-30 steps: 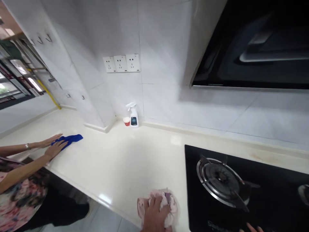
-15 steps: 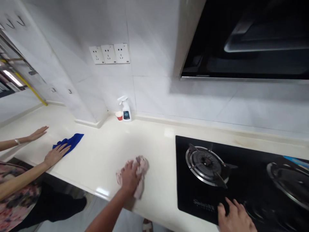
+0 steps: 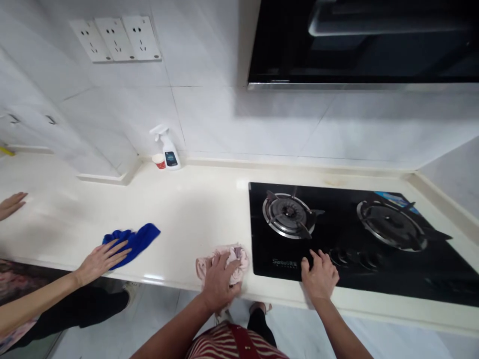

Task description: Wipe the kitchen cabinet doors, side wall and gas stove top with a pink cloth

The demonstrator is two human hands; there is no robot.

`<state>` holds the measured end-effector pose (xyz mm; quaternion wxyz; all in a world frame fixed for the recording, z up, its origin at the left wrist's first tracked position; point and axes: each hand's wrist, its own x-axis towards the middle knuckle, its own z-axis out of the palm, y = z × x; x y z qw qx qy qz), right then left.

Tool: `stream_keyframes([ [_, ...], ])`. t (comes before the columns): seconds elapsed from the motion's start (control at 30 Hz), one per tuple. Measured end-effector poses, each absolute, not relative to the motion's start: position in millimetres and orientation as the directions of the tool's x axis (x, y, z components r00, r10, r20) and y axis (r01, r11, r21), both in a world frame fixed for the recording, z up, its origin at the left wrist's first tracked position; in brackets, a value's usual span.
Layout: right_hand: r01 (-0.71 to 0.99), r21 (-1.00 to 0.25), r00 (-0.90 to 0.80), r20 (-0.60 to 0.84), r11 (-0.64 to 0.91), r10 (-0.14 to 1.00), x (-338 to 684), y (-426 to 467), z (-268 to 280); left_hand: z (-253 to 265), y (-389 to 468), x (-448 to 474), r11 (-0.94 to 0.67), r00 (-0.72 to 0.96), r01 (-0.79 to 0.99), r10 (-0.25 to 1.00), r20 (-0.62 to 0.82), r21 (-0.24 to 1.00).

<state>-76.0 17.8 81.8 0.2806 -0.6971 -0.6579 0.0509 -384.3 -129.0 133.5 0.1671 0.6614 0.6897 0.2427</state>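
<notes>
My left hand (image 3: 219, 281) presses down on a crumpled pale pink cloth (image 3: 239, 257), fingers curled over it, at the front edge of the cream countertop (image 3: 198, 209). Parts of the cloth are hidden under the palm. To the right, my right hand (image 3: 320, 274) rests with fingers apart on the front edge of the black glass gas stove (image 3: 277, 267), near its knobs, holding nothing. The stove's left burner (image 3: 288, 212) lies just beyond that hand.
At left, another person's hand (image 3: 101, 262) lies on a blue cloth (image 3: 140, 242); their other hand (image 3: 13, 204) is farther left. A spray bottle (image 3: 170, 154) and a paper cup (image 3: 159, 160) stand by the wall. A range hood (image 3: 355, 60) hangs above the stove.
My left hand has drawn the pink cloth toward the counter's front edge. The co-worker's blue cloth has shifted nearer. My view has turned right and down; my right hand stays at the stove.
</notes>
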Motion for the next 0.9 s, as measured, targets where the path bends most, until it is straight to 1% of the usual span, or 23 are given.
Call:
stream_keyframes([
  [0.07,0.865,-0.5,0.115,0.298,0.052,0.948,-86.7,11.1,94.0,130.4,-137.6,-393.1,-0.006,-0.069,0.789,0.993,0.098,0.615],
  [0.1,0.841,-0.531,0.07,0.297,0.104,0.952,-98.0,4.9,102.2,129.8,-139.6,-402.2,0.004,-0.083,0.775,0.992,0.096,0.632],
  [0.13,0.8,-0.574,-0.003,0.29,0.176,0.957,-113.7,-3.3,111.4,129.9,-140.5,-413.4,0.024,-0.115,0.757,0.988,0.098,0.653],
  [0.2,0.673,-0.659,-0.241,0.233,0.335,0.942,-157.0,-23.7,132.1,131.9,-139.4,-438.8,0.089,-0.234,0.72,0.965,0.12,0.688],
  [0.23,0.616,-0.691,-0.373,0.166,0.378,0.913,-182.4,-34.5,142.4,133.3,-137.9,-451.0,0.118,-0.297,0.705,0.945,0.14,0.7],
  [0.27,0.585,-0.701,-0.519,0.061,0.407,0.852,-208.1,-44.5,152.2,134.4,-136.1,-461.9,0.137,-0.348,0.694,0.923,0.162,0.707],
  [0.3,0.582,-0.696,-0.623,-0.049,0.421,0.781,-232.5,-53.2,160.9,134.9,-134.3,-470.9,0.146,-0.382,0.691,0.906,0.185,0.708],
  [0.33,0.589,-0.677,-0.688,-0.133,0.441,0.714,-253.7,-60.1,168.2,134.4,-132.6,-477.8,0.144,-0.394,0.698,0.896,0.208,0.701],
  [0.4,0.592,-0.619,-0.759,-0.214,0.516,0.614,-281.8,-68.4,177.8,130.8,-130.1,-485.5,0.124,-0.376,0.727,0.895,0.241,0.675],
  [0.47,0.592,-0.566,-0.777,-0.211,0.574,0.594,-287.6,-71.9,180.2,124.8,-128.8,-487.8,0.112,-0.364,0.744,0.895,0.259,0.658],
  [0.6,0.59,-0.522,-0.765,-0.118,0.616,0.633,-247.3,-81.1,166.0,115.7,-126.0,-488.5,0.119,-0.361,0.751,0.898,0.252,0.65],
  [0.7,0.638,-0.44,-0.733,-0.095,0.632,0.673,-198.7,-92.4,145.6,115.0,-119.6,-486.7,0.145,-0.364,0.769,0.9,0.24,0.623],
  [0.77,0.728,-0.374,-0.654,-0.129,0.574,0.745,-164.0,-96.7,131.3,116.7,-112.9,-480.9,0.156,-0.35,0.789,0.909,0.227,0.595],
  [0.83,0.819,-0.328,-0.534,-0.14,0.47,0.834,-126.6,-96.7,117.5,119.2,-104.5,-470.6,0.146,-0.317,0.808,0.924,0.213,0.571],
  [0.87,0.852,-0.314,-0.472,-0.111,0.419,0.875,-106.6,-95.6,110.9,120.5,-100.0,-464.1,0.134,-0.291,0.821,0.935,0.204,0.555],
  [0.9,0.875,-0.303,-0.41,-0.047,0.378,0.911,-85.9,-94.3,104.6,121.9,-95.5,-457.3,0.12,-0.259,0.838,0.946,0.194,0.533],
])
